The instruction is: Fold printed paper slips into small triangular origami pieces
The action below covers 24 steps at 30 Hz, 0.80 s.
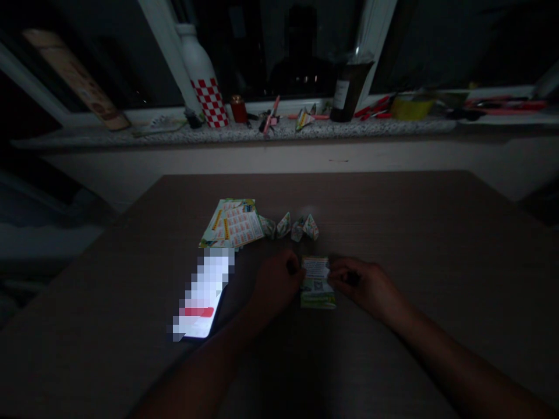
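Observation:
A small printed sheet of paper (317, 286), with text, a square code and a green lower band, lies on the table between my hands. My left hand (282, 276) pinches its left edge, fingers curled in. On the opposite edge my right hand (360, 284) has thumb and fingertips closed. Just beyond the sheet sit several folded paper pieces (299, 228) in a row. To their left lies a fanned stack of printed sheets (236, 224). A lit phone (201, 297), its screen partly blurred out, rests left of my left forearm.
The dim brown table (402, 215) reaches to a wall under a speckled windowsill (262, 135). Along the sill stand a white bottle with red checks (205, 81), a tall tan cylinder (81, 81), a small red jar (238, 109), a dark cup (347, 90) and a yellow roll (410, 107).

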Each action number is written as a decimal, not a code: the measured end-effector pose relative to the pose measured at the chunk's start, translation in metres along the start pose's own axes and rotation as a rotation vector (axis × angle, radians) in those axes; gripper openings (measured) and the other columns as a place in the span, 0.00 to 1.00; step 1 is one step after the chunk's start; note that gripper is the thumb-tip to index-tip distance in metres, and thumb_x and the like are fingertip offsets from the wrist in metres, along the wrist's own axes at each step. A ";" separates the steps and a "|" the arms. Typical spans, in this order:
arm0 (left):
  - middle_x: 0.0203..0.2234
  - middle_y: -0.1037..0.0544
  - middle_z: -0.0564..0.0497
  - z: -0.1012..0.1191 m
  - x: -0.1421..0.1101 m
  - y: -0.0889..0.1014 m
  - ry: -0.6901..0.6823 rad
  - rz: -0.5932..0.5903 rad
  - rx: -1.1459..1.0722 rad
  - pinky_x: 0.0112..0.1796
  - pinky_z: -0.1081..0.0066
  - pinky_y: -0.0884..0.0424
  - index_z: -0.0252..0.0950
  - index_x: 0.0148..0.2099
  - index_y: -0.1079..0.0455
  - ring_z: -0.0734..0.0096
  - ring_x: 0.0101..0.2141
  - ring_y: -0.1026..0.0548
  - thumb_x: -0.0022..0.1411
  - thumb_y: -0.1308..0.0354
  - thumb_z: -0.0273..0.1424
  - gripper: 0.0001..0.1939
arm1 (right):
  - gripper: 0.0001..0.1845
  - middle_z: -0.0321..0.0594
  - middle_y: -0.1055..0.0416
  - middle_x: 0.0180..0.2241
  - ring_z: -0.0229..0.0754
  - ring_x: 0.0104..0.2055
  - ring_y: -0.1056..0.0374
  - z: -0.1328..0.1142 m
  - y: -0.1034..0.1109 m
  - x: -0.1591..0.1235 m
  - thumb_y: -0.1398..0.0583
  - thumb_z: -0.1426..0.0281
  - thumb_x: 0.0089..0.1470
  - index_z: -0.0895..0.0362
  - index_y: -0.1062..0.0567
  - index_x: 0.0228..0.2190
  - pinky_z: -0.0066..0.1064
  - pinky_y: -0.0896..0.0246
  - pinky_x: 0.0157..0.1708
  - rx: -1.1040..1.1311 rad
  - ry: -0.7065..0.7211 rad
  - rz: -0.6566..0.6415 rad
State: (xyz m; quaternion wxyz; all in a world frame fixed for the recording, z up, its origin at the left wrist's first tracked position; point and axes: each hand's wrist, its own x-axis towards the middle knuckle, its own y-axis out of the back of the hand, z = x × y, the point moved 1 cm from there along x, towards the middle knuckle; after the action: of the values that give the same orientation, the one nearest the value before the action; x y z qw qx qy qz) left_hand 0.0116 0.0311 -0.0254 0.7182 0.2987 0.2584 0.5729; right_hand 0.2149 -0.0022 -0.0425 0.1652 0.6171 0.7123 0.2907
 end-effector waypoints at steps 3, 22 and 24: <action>0.23 0.28 0.55 0.001 0.000 0.001 0.008 -0.006 0.002 0.27 0.73 0.41 0.36 0.28 0.35 0.72 0.26 0.30 0.53 0.42 0.29 0.05 | 0.07 0.37 0.24 0.29 0.40 0.29 0.28 -0.001 0.002 -0.001 0.37 0.71 0.48 0.54 0.24 0.34 0.31 0.33 0.31 -0.018 0.006 -0.006; 0.25 0.27 0.53 0.003 -0.001 0.001 0.016 -0.030 0.053 0.27 0.73 0.41 0.36 0.30 0.34 0.71 0.27 0.29 0.55 0.42 0.31 0.05 | 0.23 0.37 0.25 0.37 0.43 0.38 0.29 -0.008 0.010 -0.007 0.32 0.73 0.38 0.53 0.27 0.40 0.34 0.34 0.39 -0.030 -0.027 -0.093; 0.24 0.27 0.54 0.003 -0.001 0.001 0.002 -0.019 0.077 0.27 0.73 0.41 0.37 0.30 0.34 0.71 0.27 0.29 0.55 0.42 0.32 0.05 | 0.24 0.37 0.25 0.38 0.44 0.39 0.29 -0.008 0.011 -0.007 0.32 0.73 0.38 0.53 0.27 0.41 0.35 0.35 0.40 -0.030 -0.028 -0.106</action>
State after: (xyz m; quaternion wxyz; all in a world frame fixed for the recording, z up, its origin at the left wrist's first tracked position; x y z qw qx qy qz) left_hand 0.0128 0.0300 -0.0231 0.7113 0.3232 0.2837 0.5560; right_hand 0.2198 -0.0102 -0.0303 0.1998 0.5801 0.7370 0.2835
